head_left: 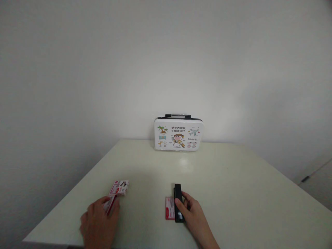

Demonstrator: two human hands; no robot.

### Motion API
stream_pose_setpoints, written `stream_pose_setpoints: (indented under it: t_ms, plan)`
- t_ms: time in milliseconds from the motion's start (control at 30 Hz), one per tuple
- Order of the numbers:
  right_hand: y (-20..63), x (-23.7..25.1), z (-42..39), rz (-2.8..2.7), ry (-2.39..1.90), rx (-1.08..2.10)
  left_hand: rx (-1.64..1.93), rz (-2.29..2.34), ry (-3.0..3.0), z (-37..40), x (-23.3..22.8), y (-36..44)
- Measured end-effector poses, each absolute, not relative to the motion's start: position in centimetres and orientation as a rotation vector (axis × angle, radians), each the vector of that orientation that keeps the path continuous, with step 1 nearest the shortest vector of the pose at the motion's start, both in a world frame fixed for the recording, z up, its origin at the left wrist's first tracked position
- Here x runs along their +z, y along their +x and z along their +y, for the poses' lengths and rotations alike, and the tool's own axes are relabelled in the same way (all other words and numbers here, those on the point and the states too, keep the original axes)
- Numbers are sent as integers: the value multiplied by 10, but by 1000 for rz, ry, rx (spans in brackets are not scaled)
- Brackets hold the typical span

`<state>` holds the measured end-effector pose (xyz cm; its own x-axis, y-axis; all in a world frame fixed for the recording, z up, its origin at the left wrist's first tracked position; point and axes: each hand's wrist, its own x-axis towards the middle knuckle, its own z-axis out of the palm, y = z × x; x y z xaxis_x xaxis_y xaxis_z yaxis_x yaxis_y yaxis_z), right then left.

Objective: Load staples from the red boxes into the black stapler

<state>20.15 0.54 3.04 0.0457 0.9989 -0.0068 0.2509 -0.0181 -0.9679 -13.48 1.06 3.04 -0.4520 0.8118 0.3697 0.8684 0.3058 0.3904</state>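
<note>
black stapler (177, 202), three red-white boxes (119, 187)

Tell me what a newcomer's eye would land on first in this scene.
First the white cartoon-printed case with a black handle, standing upright at the far edge of the pale table against the bare wall. Then, near the front edge, the right hand resting on a black stapler beside a small red box, and the left hand holding a red-and-white box, with another just beyond.
</note>
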Motion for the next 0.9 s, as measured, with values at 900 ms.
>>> stream_pose_setpoints:
  t_ms: [900]
  plan:
    - [206,34,4,-1397,-1406,1038,-841,-1645,-3168,34,67,-7]
